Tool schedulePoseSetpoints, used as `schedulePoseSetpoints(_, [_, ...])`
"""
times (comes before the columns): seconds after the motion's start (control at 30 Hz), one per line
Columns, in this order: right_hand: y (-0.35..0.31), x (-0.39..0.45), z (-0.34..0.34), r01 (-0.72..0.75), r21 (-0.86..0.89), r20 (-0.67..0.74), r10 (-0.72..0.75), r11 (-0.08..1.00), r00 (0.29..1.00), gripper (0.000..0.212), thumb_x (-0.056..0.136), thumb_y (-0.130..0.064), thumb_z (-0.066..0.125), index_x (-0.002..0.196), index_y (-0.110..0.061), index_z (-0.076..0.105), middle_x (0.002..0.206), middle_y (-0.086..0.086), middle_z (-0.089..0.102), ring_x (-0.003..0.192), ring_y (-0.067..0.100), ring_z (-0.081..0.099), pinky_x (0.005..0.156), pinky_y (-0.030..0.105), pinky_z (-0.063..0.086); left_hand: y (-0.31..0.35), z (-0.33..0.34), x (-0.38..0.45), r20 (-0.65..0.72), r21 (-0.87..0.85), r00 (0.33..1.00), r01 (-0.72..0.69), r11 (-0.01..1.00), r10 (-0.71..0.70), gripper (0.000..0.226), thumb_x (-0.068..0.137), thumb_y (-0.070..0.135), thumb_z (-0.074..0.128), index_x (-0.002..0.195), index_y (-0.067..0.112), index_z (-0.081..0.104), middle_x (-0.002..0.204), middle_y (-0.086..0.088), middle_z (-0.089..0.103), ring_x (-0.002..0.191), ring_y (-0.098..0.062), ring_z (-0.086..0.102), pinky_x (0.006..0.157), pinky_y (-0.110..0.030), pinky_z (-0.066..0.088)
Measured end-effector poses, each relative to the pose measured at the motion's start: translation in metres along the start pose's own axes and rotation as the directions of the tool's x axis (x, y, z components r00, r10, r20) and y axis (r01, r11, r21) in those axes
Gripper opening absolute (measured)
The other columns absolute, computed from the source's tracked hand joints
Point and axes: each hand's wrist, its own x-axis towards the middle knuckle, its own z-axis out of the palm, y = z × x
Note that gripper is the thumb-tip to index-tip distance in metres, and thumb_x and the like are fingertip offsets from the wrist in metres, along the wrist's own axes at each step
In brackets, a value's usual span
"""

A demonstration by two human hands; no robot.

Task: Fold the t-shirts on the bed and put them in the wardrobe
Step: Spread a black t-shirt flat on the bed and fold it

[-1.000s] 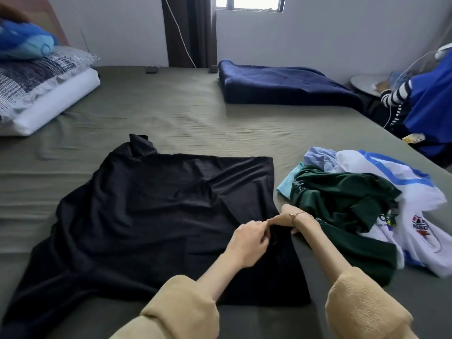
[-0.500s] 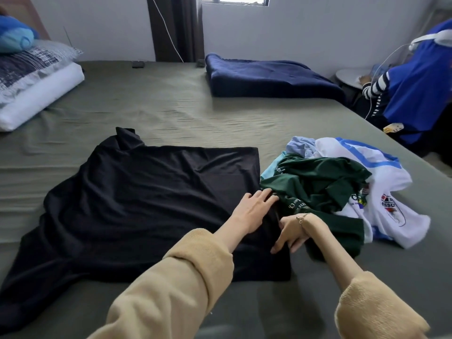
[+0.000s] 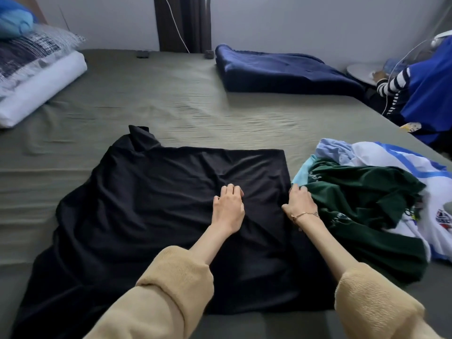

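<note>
In the head view, the black t-shirt (image 3: 171,211) is lying spread across the green bed (image 3: 171,106) in the lower centre of the frame, one sleeve poking up at its upper left edge. The left hand (image 3: 228,209) is pressing flat on the middle of the shirt, fingers relaxed and only slightly bent, holding nothing. The right hand (image 3: 299,204) is resting at the shirt's right edge, its fingertips reaching into the pile of unfolded shirts (image 3: 381,204) at the right of the frame, where the dark green shirt (image 3: 362,199) is lying on top; whether it is pinching any cloth I cannot tell.

The risk, as I judge it, is sitting on that right edge: the pile is touching the black shirt, so a fold taken there could be dragging green cloth in with it, or be shoving the pile toward the bed's right side. Creases around the left hand could also be getting pressed into the fold.

A folded navy blanket (image 3: 281,69) is lying at the upper centre, pillows (image 3: 36,77) at the upper left.
</note>
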Motion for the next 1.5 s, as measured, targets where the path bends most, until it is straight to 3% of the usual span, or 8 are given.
schedulePoseSetpoints(0.17, [-0.024,0.029,0.003,-0.014,0.115,-0.140,0.030,0.993,0.990,0.038,0.087,-0.011,0.055,0.120,0.000,0.040,0.126,0.021,0.046,0.117,0.035,0.048,0.084,0.039,0.044,-0.055,-0.013,0.025,0.002,0.040,1.000,0.014,0.999,-0.014,0.039,0.095,0.012,0.036,0.133,0.020,0.040,0.132,0.006,0.040,0.122,-0.014,0.036,0.095,-0.030,0.033])
schedulePoseSetpoints(0.37, [-0.034,0.081,-0.006,-0.213,0.454,-0.016,0.246,0.866,0.969,0.054,0.083,-0.016,0.065,0.126,0.006,0.039,0.128,0.025,0.050,0.120,0.036,0.047,0.095,0.036,0.037,-0.093,-0.028,0.055,0.084,0.093,0.993,0.075,0.993,-0.083,0.052,0.097,0.019,0.037,0.147,0.019,0.023,0.143,0.006,0.032,0.127,-0.014,0.032,0.097,-0.034,0.033])
schedulePoseSetpoints(0.73, [-0.042,0.166,-0.010,-0.388,0.583,0.095,0.414,0.714,0.905,0.047,0.080,-0.038,0.068,0.109,-0.001,0.062,0.116,0.017,0.063,0.113,0.032,0.055,0.090,0.034,0.041,-0.122,-0.044,0.157,0.261,0.229,0.963,0.009,0.973,-0.070,0.056,0.100,0.026,0.037,0.151,0.022,0.013,0.151,0.003,0.023,0.141,-0.013,0.016,0.115,-0.052,0.009])
schedulePoseSetpoints(0.97, [-0.036,0.199,-0.018,-0.462,0.490,0.174,0.437,0.739,0.883,0.033,0.067,-0.053,0.076,0.083,-0.023,0.071,0.099,0.004,0.069,0.103,0.028,0.059,0.099,0.045,0.042,-0.137,-0.052,0.206,0.504,0.147,0.848,0.104,0.984,-0.165,0.023,0.091,0.044,0.048,0.101,0.024,0.052,0.113,-0.005,0.055,0.117,-0.025,0.038,0.104,-0.042,0.024])
schedulePoseSetpoints(1.17, [-0.034,0.235,-0.020,-0.437,0.658,0.271,0.349,0.614,0.897,0.022,0.074,-0.023,0.078,0.088,-0.012,0.065,0.076,0.005,0.061,0.062,0.011,0.057,0.071,0.025,0.050,-0.135,-0.062,0.237,0.650,0.178,0.716,0.183,0.967,-0.255,0.039,0.090,0.042,0.041,0.121,0.026,0.060,0.141,0.006,0.048,0.133,-0.016,0.035,0.106,-0.034,0.019])
schedulePoseSetpoints(1.27, [-0.042,0.243,-0.023,-0.423,0.802,0.305,0.319,0.423,0.897,0.018,0.084,-0.003,0.066,0.083,-0.015,0.053,0.067,0.003,0.051,0.032,-0.001,0.047,0.038,0.012,0.040,-0.138,-0.065,0.244,0.641,0.164,0.717,0.220,0.962,-0.274,0.039,0.096,0.029,0.041,0.133,0.022,0.050,0.150,0.006,0.036,0.138,-0.018,0.030,0.110,-0.035,0.016])
schedulePoseSetpoints(1.33, [-0.043,0.253,-0.021,-0.389,0.855,0.235,0.413,0.343,0.880,0.029,0.086,0.001,0.060,0.073,-0.021,0.046,0.071,0.004,0.050,0.040,0.002,0.051,0.043,0.016,0.043,-0.141,-0.064,0.246,0.617,0.143,0.744,0.218,0.965,-0.259,0.038,0.098,0.029,0.041,0.133,0.015,0.050,0.148,-0.003,0.040,0.135,-0.024,0.035,0.107,-0.034,0.022])
schedulePoseSetpoints(1.5, [-0.048,0.275,-0.017,-0.292,0.822,0.017,0.491,0.490,0.871,0.035,0.084,-0.006,0.062,0.062,-0.027,0.044,0.064,-0.011,0.047,0.056,0.006,0.045,0.056,0.016,0.036,-0.143,-0.056,0.247,0.441,0.099,0.869,0.202,0.974,-0.225,0.021,0.099,0.029,0.038,0.102,0.009,0.045,0.104,-0.019,0.061,0.104,-0.036,0.054,0.079,-0.037,0.034])
